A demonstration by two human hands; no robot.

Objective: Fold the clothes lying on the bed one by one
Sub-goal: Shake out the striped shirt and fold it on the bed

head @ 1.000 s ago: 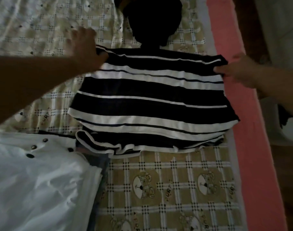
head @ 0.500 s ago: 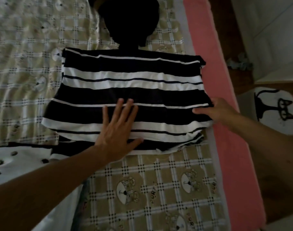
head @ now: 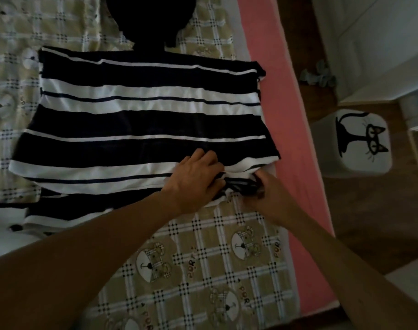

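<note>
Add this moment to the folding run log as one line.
task: fold striped top | left hand: grips near hem | right hand: pinches bunched hem beside it | top: spread flat on checked sheet

l forearm (head: 96, 246) & r forearm (head: 334, 258) bare; l hand (head: 193, 177), r hand (head: 272, 194) bare too.

Cropped by the top edge: black garment (head: 151, 17). Cropped at lower left: white garment (head: 1, 239). Buried in the striped shirt (head: 143, 120) hem, right of centre: fingers of the right hand (head: 272, 194). Cannot tell grip from press at the left hand (head: 193, 179).
</note>
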